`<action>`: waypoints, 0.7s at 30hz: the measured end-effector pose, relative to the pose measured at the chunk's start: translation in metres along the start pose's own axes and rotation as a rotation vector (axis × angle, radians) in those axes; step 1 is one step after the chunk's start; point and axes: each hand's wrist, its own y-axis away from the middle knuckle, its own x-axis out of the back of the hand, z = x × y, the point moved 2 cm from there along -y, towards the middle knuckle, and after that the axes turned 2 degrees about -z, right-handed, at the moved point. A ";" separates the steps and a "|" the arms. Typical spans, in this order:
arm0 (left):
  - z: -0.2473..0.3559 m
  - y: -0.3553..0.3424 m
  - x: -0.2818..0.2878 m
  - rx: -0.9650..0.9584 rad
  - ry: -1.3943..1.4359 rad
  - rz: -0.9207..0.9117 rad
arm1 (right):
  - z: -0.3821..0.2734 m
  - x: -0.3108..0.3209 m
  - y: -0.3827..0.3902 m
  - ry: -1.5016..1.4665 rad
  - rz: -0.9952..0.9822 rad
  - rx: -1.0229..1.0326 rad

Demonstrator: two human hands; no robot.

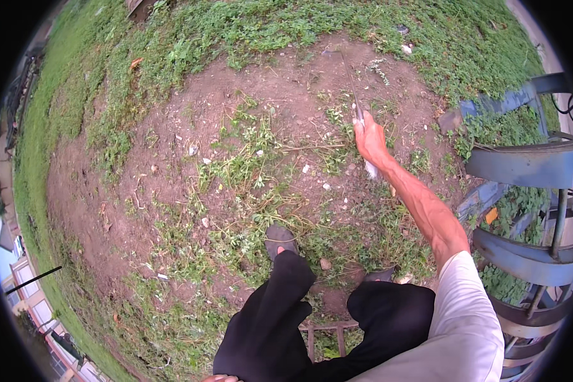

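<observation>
The right hand [370, 141] gripped a thin tool [358, 109], upper centre; the hold of the left hand [221, 378], lower edge, was indeterminable. Central soil [280, 81] appeared partly cleared; upper-frame weeds [267, 28] remained.

Slender greyish blade [356, 102]; plain black trousers [261, 334]; off-white sleeve [468, 312]; leafy green weeds [251, 153]; reddish-brown soil [204, 92]; curved blue metal bars [522, 167].

My right hand [370, 141] holds a thin tool [357, 106], stretched out over the bare soil [153, 149]. My left hand [222, 379] shows only a little at the lower edge, by my trousers [267, 331]. Weeds [248, 156] lie around my shoe [277, 238].
</observation>
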 end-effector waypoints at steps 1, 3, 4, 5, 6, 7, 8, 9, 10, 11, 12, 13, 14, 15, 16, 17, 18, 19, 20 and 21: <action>-0.002 -0.001 0.000 -0.011 0.009 0.016 | -0.005 -0.002 -0.034 0.037 0.078 -0.003; -0.003 -0.003 0.001 -0.013 0.015 0.013 | -0.004 -0.010 -0.095 0.090 0.218 -0.017; -0.004 -0.004 0.001 -0.013 0.014 0.010 | -0.018 -0.020 -0.111 0.113 0.241 -0.058; -0.003 -0.004 0.003 -0.011 0.013 0.008 | -0.031 -0.036 -0.111 0.090 0.205 -0.079; -0.002 -0.005 0.003 -0.004 0.020 0.023 | -0.044 -0.051 -0.112 0.071 0.171 -0.098; -0.001 -0.006 0.003 0.006 0.020 0.040 | -0.056 -0.071 -0.089 0.019 0.141 -0.059; 0.001 -0.008 0.004 0.007 0.020 0.043 | -0.065 -0.087 -0.060 -0.033 0.066 -0.084; 0.001 -0.012 0.005 0.010 0.012 0.007 | -0.064 -0.097 -0.032 0.016 -0.046 -0.068; 0.001 -0.014 0.004 0.022 -0.006 -0.028 | -0.070 -0.103 0.006 0.027 -0.183 0.007; 0.001 -0.015 0.004 0.024 -0.012 -0.024 | -0.074 -0.107 0.044 -0.007 -0.374 -0.025; 0.002 -0.015 0.003 0.038 -0.002 -0.013 | -0.069 -0.103 0.077 0.023 -0.527 0.044; 0.000 -0.015 0.002 0.054 -0.002 -0.001 | -0.065 -0.097 0.108 0.018 -0.591 0.110; -0.001 -0.013 0.003 0.057 -0.004 -0.001 | -0.068 -0.081 0.125 0.007 -0.685 0.100; -0.002 -0.011 0.002 0.055 0.007 0.005 | -0.062 -0.067 0.122 0.012 -0.682 0.101; -0.003 -0.009 0.002 0.060 0.018 0.004 | -0.056 -0.057 0.121 -0.028 -0.667 0.136; -0.004 -0.006 0.004 0.069 0.015 -0.001 | -0.056 -0.050 0.121 -0.074 -0.657 0.170; -0.005 -0.004 0.006 0.068 0.010 0.021 | -0.052 -0.042 0.110 -0.091 -0.563 0.141; -0.005 -0.004 0.006 0.062 0.005 0.047 | -0.052 -0.033 0.086 -0.107 -0.463 0.115; -0.005 -0.005 0.007 0.077 -0.017 0.034 | -0.050 -0.027 0.060 -0.125 -0.340 0.016; -0.008 -0.006 0.006 0.078 -0.022 0.034 | -0.047 -0.024 0.028 -0.147 -0.215 -0.081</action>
